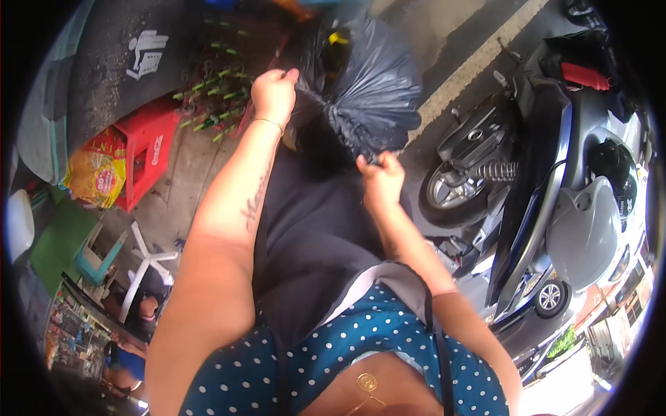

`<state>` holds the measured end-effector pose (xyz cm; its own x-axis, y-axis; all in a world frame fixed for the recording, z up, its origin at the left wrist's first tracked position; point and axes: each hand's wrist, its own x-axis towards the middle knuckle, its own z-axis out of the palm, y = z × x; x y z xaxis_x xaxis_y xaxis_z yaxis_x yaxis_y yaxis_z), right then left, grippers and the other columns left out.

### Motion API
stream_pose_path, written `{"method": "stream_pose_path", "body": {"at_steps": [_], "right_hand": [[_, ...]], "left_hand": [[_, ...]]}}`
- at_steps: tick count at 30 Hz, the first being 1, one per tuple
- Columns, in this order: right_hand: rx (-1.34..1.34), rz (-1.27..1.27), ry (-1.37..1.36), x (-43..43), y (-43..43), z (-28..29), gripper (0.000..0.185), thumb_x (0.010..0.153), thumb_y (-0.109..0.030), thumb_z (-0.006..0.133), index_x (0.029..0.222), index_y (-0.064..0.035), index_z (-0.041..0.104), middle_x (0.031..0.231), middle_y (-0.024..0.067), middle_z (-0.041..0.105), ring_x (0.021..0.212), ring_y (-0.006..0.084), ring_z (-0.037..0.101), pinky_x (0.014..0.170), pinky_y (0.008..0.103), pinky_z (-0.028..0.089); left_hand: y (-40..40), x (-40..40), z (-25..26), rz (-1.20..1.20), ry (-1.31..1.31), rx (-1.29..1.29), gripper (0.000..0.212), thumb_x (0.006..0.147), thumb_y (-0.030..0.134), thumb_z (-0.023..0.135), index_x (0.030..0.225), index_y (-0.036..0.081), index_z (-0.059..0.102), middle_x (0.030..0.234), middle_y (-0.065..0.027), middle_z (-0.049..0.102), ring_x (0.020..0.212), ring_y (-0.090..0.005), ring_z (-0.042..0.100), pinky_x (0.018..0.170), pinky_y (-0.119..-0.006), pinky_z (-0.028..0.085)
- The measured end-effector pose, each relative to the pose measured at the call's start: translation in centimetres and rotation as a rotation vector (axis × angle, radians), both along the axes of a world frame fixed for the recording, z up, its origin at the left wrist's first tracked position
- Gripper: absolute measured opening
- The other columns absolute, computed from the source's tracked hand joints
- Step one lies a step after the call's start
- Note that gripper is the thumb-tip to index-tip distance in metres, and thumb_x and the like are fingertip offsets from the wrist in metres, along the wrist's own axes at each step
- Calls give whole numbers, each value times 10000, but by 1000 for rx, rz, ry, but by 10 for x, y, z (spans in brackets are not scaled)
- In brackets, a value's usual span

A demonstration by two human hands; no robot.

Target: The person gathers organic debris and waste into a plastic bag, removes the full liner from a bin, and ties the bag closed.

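A black plastic bag (374, 78) is stretched between my two hands in front of my dark apron (322, 223). My left hand (274, 96) grips the bag's edge at its left side. Lower and to the right, my right hand (384, 179) pinches a bunched part of the same bag. The plastic is gathered into pleats between the hands and puffs out above the right one. Something yellow (338, 39) shows in a dark gap near the top of the bag; what it is cannot be made out.
To the left stand a red Coca-Cola crate (151, 151), a yellow printed bag (99, 171) and several blurred green bottles (218, 93). A motorcycle (520, 156) with a grey helmet (585, 234) is close on the right. A white chair base (145, 260) and a seated person (127, 364) are at lower left.
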<state>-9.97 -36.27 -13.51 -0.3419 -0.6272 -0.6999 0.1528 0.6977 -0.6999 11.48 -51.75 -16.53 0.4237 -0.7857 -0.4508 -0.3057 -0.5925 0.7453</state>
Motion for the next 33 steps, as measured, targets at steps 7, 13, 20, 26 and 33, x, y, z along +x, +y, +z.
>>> {"method": "stream_pose_path", "body": {"at_steps": [7,13,20,26,33], "right_hand": [[221,736,34,-45,-34,-24,239,753,-136,768,678,0,587,611,45,518,567,149,479,577,333,411],[-127,766,-499,-1,-148,46,246,868,-166,663,1061,-16,687,1010,30,657,966,159,575,898,289,429],[-679,1206,255,42,-153,15,239,736,-128,708,960,-51,679,790,145,647,793,376,632,767,435,511],[-521,1239,242,30,-159,17,177,771,-155,738,904,-40,712,823,162,658,810,319,652,760,384,512],[-155,614,-317,18,-137,28,133,828,1,694,956,23,720,886,80,703,792,107,632,729,241,502]], "left_hand": [[19,-1,-49,-204,-170,51,291,819,270,712,831,-19,679,851,-225,644,807,-355,617,748,-393,471],[58,1,-13,-95,-129,-221,212,841,196,712,815,-12,678,959,-172,632,869,-303,613,783,-354,475],[39,-17,60,-395,-331,-508,137,782,153,758,738,51,678,1076,-78,620,924,-210,579,757,-335,476],[24,-1,44,-336,823,-95,255,934,263,646,1069,47,657,1082,-43,659,1009,-125,588,863,-292,497],[40,-16,25,-142,772,22,68,906,77,662,867,27,641,807,5,639,752,-52,577,699,-212,489]]}}
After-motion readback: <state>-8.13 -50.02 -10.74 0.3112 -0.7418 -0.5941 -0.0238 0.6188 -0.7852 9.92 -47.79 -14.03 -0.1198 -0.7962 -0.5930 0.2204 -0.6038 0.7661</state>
